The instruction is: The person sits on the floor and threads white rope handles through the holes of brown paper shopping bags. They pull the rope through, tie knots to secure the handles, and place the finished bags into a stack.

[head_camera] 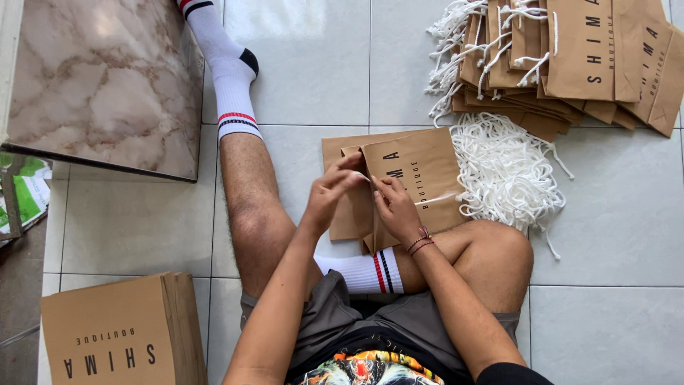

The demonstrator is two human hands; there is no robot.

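The person sits on the tiled floor (613, 235) with 1 brown paper bag (420, 175) lying flat just beyond the bent knee. Both hands meet at that bag's near upper edge. The left hand (329, 194) curls over the rim, fingertips pressed together on the paper; the right hand (394, 207) pinches what looks like a thin white cord against the same edge, though the cord end is too small to be sure of. This looks like the step of threading a handle through the bag's top. The next move would call for a fine, steady pinch to feed the cord while the other hand holds the paper flat. A heap of loose white cords (506, 171) lies just right of the bag, finished bags with handles (570, 57) beyond it, and a stack of plain bags (121, 335) well to its left.
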